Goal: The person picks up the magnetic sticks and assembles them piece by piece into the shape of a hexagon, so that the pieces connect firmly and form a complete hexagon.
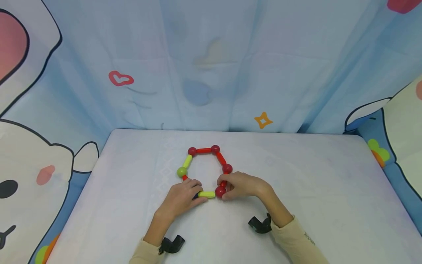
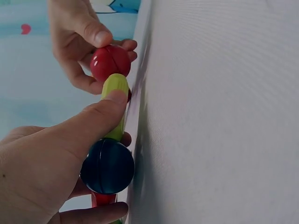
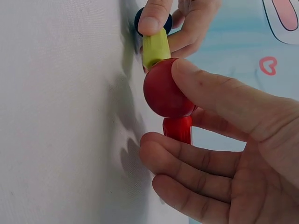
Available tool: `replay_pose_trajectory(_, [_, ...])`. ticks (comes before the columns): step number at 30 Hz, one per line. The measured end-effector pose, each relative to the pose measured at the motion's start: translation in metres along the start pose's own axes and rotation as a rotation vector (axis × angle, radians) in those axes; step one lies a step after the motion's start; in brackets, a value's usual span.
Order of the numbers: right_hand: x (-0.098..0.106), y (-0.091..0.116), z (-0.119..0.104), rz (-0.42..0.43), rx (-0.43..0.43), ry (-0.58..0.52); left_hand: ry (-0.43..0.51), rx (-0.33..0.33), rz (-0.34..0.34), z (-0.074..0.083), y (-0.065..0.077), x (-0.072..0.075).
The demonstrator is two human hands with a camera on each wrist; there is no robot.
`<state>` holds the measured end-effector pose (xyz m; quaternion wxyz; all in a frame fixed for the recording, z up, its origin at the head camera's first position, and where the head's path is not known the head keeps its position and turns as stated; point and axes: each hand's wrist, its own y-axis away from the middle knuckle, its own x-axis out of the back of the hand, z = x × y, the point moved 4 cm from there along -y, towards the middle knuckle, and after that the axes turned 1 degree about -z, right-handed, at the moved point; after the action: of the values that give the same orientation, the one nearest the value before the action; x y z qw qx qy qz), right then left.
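A six-sided ring of balls and short rods lies on the white table. At its near side, my left hand [image 1: 182, 197] pinches a yellow-green rod [image 2: 115, 86] between thumb and fingers, beside a dark blue ball [image 2: 108, 166]. My right hand [image 1: 245, 184] grips the near right red ball [image 3: 166, 88], thumb on its side, with a red rod [image 3: 178, 129] running from it. In the right wrist view the rod's end meets that ball. A green ball [image 1: 181, 172] forms the left corner; red balls, one a far corner ball [image 1: 215, 149], form the others.
The white tabletop [image 1: 313, 176] spreads out around the ring. Behind it hangs a light blue curtain [image 1: 211, 66] with cartoon prints. Black curved pieces, one a left wrist mount [image 1: 173, 244] and one a right wrist mount [image 1: 260, 224], stick out from the wrists.
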<state>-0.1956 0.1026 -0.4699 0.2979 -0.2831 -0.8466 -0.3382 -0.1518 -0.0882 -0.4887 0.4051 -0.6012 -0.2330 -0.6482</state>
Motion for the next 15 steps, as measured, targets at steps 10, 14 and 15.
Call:
replay_pose_trajectory(10, [0.004, 0.002, 0.003, 0.019, 0.033, -0.021, 0.024, 0.031, -0.002, -0.004, 0.000, 0.001])
replay_pose_trajectory(14, [0.015, 0.004, 0.004, 0.169, 0.042, -0.043, 0.020, 0.141, 0.113, -0.017, 0.000, 0.008])
replay_pose_trajectory(15, [0.018, 0.004, 0.005, 0.227, 0.038, -0.034, 0.019, 0.188, 0.144, -0.022, 0.001, 0.010])
